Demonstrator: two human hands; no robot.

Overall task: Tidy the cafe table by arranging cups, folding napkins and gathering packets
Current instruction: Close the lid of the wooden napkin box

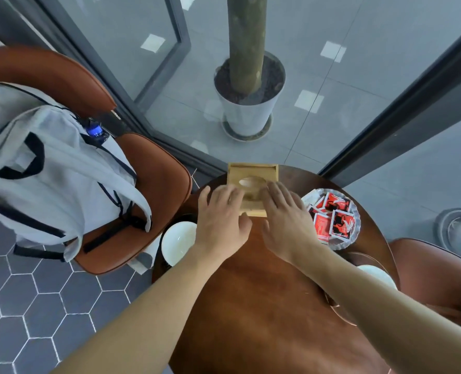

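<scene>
Both hands lay flat, fingers straight, on one wooden napkin box (253,172) at the far edge of the round counter (264,306): the left hand (222,218) on its left side, the right hand (287,221) on its right, neither gripping anything. Just right of the box, one clear dish (356,230) held at least four red packets (341,225). Two white cups stood on the counter, one (177,242) at its left edge, the other (378,275) at its right, partly hidden by the right forearm. One grey backpack (48,168) sat on a brown chair (153,190) at left.
</scene>
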